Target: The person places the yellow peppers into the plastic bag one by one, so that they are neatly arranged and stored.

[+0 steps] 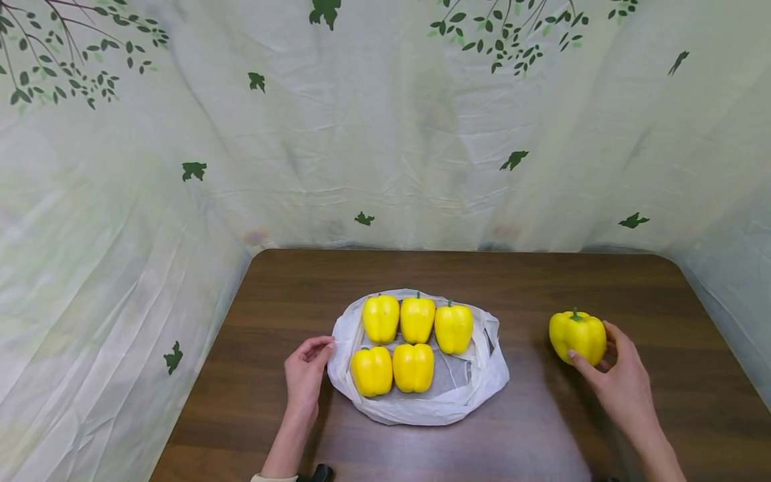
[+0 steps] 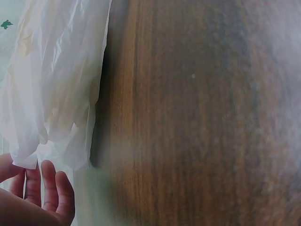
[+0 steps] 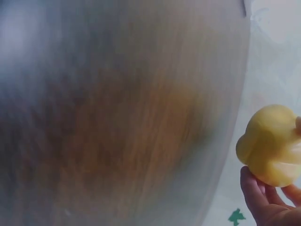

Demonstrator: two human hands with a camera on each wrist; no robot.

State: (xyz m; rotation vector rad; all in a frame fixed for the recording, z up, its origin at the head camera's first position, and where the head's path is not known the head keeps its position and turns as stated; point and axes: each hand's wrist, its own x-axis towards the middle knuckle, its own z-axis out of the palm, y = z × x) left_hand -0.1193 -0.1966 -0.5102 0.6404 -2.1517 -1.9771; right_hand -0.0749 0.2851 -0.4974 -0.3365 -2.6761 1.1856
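Note:
A white plastic bag (image 1: 415,412) lies spread open on the brown table, with several yellow bell peppers (image 1: 381,320) standing in it in two rows. At its left edge my left hand (image 1: 306,375) pinches the thin plastic between thumb and forefinger; the left wrist view shows the other fingers of that hand (image 2: 42,197) loosely bent below the bag's side (image 2: 61,84). Off to the right, my right hand (image 1: 623,381) grips another yellow bell pepper (image 1: 575,335), green stem up. In the right wrist view this pepper (image 3: 270,146) is partly cut off by the frame edge.
The dark wooden table (image 1: 289,281) has rounded far corners. A pale cloth (image 1: 373,147) printed with green leaves hangs behind it and along both sides. Part of a small black object (image 1: 322,472) shows by the left wrist.

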